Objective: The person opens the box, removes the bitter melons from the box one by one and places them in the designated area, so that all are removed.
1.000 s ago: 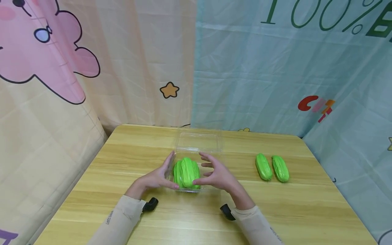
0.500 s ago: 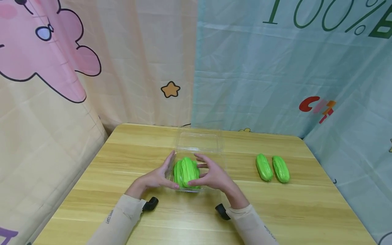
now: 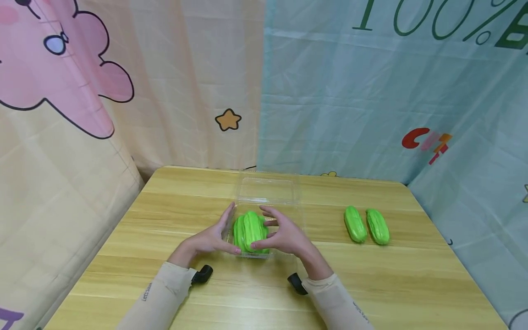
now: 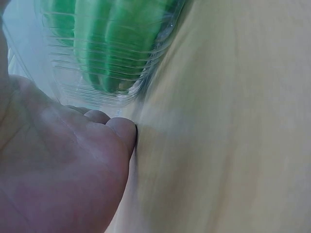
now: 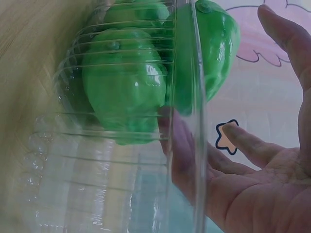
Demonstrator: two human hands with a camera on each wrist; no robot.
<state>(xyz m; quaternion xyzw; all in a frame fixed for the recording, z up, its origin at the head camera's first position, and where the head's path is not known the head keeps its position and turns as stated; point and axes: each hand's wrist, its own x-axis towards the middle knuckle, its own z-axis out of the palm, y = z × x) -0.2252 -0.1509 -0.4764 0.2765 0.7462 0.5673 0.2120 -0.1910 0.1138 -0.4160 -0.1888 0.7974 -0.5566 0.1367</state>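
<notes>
Several green ridged gourds (image 3: 251,231) are piled in a clear plastic clamshell box (image 3: 253,256). My left hand (image 3: 209,239) lies along the box's left side, thumb extended near the front corner. In the left wrist view, its palm (image 4: 68,165) faces the box's ribbed wall (image 4: 104,99). My right hand (image 3: 284,236) is spread at the right of the pile, its thumb overlapping the front of the top gourd. The right wrist view shows one gourd (image 5: 126,77) behind the clear wall and another (image 5: 218,48) rising above the rim, with the right hand's fingers (image 5: 252,145) spread beside them.
Two more green gourds (image 3: 355,224) lie side by side on the wooden table (image 3: 412,275) to the right. The box's clear lid (image 3: 267,190) is folded back toward the far edge. Printed curtains (image 3: 330,101) hang behind and beside the table.
My right hand has moved left, in closer to the piled gourds, mostly in the first half second. The left hand, the box and the two loose gourds have stayed put.
</notes>
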